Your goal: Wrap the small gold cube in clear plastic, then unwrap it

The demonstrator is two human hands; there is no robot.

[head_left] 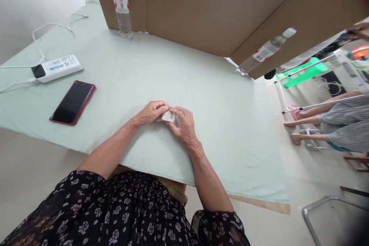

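A small whitish box-like packet [168,116] with a printed barcode-like patch sits between my two hands, just above or on the pale green cloth. My left hand [152,112] grips its left side, thumb and fingers pressed together near the top. The fingers of my right hand [183,123] close on the packet's right side, with the thumb underneath its near edge. Both hands partly cover it, so its full shape and its kind are hidden.
The cloth-covered table [225,123] has a phone [72,102] and a white power strip [59,68] with cables at left. Cardboard panels [184,11] stand behind, with a water bottle [121,5] and a tilted bottle [265,52] against them. Another person's legs [314,117] show at right.
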